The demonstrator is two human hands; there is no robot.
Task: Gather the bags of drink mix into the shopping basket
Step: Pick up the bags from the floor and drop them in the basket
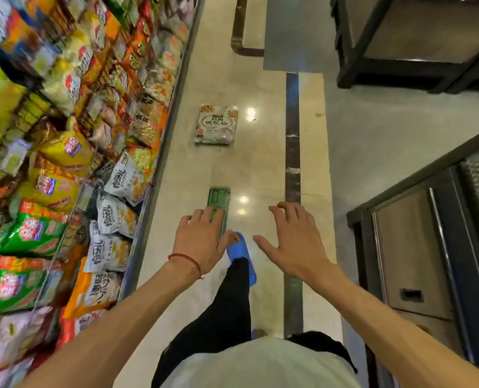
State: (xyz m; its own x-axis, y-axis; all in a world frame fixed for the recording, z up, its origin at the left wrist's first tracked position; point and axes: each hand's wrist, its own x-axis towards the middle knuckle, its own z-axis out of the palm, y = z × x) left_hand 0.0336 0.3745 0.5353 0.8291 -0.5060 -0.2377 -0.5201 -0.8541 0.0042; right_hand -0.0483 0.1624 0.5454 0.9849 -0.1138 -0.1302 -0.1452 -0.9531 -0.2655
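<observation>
You are at the reaching step, with nothing picked up yet. Your left hand [202, 239] is stretched forward with its fingers spread and relaxed, holding nothing. Your right hand [294, 242] is the same, palm down and empty.

A green packet [219, 201] lies on the floor [260, 169] just past your left fingertips. They cross its near end in this view, but I cannot tell whether they touch it, and you look to be standing well above it. The pale bag [216, 124] lies flat on the floor farther ahead of the left hand, well apart from the packet. It is most likely one of the drink mixes you are after.

The shopping basket is not in view, so find it before you lift anything. Next, bend down, take the green packet first as the nearer one, then step on to the pale bag.

The pale bag carries large Chinese characters in an oval panel, too soft to read. The green packet's print is unreadable. The shelf [73, 135] beside your left hand holds white, yellow and green bags with bold characters, all blurred.
</observation>
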